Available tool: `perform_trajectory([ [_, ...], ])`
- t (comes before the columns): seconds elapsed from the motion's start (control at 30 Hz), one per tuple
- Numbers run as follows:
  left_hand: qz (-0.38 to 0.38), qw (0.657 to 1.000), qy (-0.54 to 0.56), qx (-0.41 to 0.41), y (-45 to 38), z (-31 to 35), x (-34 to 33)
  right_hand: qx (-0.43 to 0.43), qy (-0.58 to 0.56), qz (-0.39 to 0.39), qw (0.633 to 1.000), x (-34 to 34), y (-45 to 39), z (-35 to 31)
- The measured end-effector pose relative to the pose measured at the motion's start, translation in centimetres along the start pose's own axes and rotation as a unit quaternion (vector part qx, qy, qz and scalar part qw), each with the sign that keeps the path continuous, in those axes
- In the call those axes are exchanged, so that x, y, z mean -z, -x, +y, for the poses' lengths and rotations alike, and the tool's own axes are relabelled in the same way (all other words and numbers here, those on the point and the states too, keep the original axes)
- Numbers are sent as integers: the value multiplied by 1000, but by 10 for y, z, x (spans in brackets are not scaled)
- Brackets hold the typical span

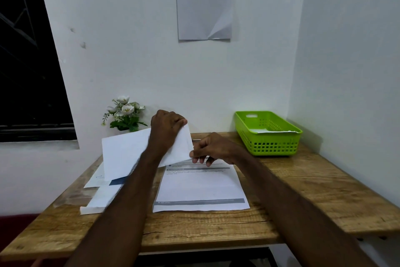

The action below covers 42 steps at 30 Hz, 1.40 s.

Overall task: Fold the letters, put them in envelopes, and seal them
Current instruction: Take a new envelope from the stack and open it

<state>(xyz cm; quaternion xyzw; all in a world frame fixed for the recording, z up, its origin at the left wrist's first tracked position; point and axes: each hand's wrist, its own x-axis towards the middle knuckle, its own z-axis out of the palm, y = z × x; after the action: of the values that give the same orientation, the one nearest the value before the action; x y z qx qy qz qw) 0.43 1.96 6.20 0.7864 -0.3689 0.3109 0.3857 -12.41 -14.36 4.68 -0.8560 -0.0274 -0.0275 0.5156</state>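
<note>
The envelope (pixel 127 154) is held up off the bench (pixel 303 182), tilted, left of centre and above the papers lying flat, and it seems to be the piece being worked on now. Going from the left: a stack of white envelopes or sheets (pixel 97 203) lies near the bench's left edge, with a paper bearing a dark blue patch (pixel 101 179) on top of it, partly hidden behind the raised envelope. The left hand (pixel 165 129) grips the envelope's upper right end, fingers curled over the top edge. Just to the right and lower, the right hand (pixel 213 150) pinches the envelope's right end between thumb and fingers; whether it is pushing a folded letter in or pressing the flap I cannot tell. Below both hands a printed letter (pixel 201 188) lies flat and unfolded on the bench, apparently with more sheets under it, so at least one more letter is left to fold. At the far right, well apart from the hands, a green basket (pixel 270 147) holds something white, probably finished envelopes. I judge the task partly done: some pieces are away in the basket, one is in hand, and the flat letters and spare envelopes remain.
</note>
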Motion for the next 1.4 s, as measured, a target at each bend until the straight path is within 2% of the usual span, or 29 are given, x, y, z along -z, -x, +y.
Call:
perform_trajectory([
  [0.1, 5, 1000, 18, 3, -6, 2, 5, 8, -23, 21, 999, 0, 0, 0],
  [0.2, 33, 999, 32, 0, -15, 15, 18, 33, -85, 93, 991, 0, 1, -3],
  [0.33, 83, 996, 9, -32, -36, 37, 48, 69, -199, 204, 956, 5, 2, -15],
  [0.43, 78, 994, -65, -45, -53, 56, 63, 77, -266, 251, 927, 11, 2, -23],
  [0.53, 31, 997, -65, 6, -67, 69, 67, 83, -320, 272, 904, 20, 4, -26],
  [0.63, -34, 992, 15, 124, -70, 68, 62, 54, -334, 296, 893, 26, 2, -23],
  [0.73, -80, 967, 62, 235, -58, 41, 39, 0, -276, 314, 908, 25, -5, -11],
  [0.83, -129, 931, 101, 325, -35, 1, 6, -38, -120, 318, 940, 22, -11, 9],
  [0.97, -157, 910, 90, 372, 3, -32, -25, -69, 56, 290, 953, 18, -21, 32],
  [1.03, -180, 905, 66, 380, 11, -41, -34, -68, 154, 272, 947, 16, -27, 40],
  [1.17, -226, 911, -94, 331, 21, -45, -30, -68, 273, 260, 924, 8, -38, 51],
  [1.4, -229, 921, -177, 260, 25, -42, -26, -71, 308, 239, 918, 3, -43, 50],
])
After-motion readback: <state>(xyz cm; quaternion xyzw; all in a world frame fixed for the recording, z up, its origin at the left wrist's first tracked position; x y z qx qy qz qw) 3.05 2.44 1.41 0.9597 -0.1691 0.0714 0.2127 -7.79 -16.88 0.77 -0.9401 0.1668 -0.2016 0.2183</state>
